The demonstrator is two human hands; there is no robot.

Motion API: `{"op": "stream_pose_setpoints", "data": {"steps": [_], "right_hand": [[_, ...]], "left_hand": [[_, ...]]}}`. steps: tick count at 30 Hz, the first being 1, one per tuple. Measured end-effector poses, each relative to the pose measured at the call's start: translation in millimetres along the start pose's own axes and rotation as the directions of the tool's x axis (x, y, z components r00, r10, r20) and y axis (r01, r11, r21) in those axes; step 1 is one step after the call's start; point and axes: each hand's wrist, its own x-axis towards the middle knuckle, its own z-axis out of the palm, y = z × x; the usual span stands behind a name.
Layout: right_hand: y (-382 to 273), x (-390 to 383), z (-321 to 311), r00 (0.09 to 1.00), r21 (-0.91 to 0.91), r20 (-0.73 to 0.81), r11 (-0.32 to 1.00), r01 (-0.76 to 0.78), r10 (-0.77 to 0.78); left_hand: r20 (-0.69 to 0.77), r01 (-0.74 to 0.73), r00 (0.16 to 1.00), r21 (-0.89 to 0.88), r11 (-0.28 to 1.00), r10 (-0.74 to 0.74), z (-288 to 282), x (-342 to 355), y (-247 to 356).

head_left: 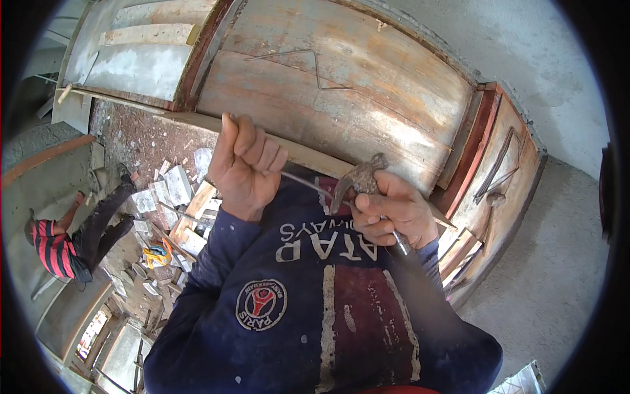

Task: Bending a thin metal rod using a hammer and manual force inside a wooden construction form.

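My left hand [244, 167] is closed around one end of a thin metal rod [307, 183]. From that fist the rod slants down to the right, toward a claw hammer. My right hand [400, 209] grips the hammer [357, 182] close below its worn, rusty head. The rod's far end meets the hammer head and my right fingers; whether it sits in the claw cannot be made out. Part of the hammer's handle shows below my right hand. Both hands are held in front of my dark blue shirt.
Wooden formwork panels [275, 98] lie ahead, with a bent metal rod [317, 71] on them. More bent rods [500, 167] rest on the right panel. Rubble and blocks [176, 185] cover the ground lower left, where a person in a striped shirt [59, 249] bends over.
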Motion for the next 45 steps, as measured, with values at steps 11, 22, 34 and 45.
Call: {"op": "stream_pose_setpoints", "data": {"steps": [11, 22, 34, 45], "right_hand": [[-31.5, -7.5, 24.6, 0.969, -0.093, 0.126, 0.97, 0.226, -0.214], [-46.0, 23.0, 28.3, 0.808, 0.197, 0.402, 0.902, 0.384, -0.431], [-40.9, 32.2, 26.6, 0.793, 0.23, 0.468, 0.92, 0.318, -0.391], [-73.0, 23.8, 52.1, 0.752, 0.19, 0.497, 0.9, 0.393, -0.433]], "left_hand": [[0.193, 0.02, 0.979, 0.239, 0.971, -0.068, 68.7, 58.8, 29.6], [0.16, 0.067, 0.973, 0.497, 0.865, -0.168, 124.7, 120.2, 51.4], [0.199, -0.127, 0.979, 0.479, 0.869, 0.033, 108.4, 95.2, 55.3], [0.264, -0.208, 0.941, -0.04, 0.977, 0.211, 94.9, 99.7, 54.7]]}}
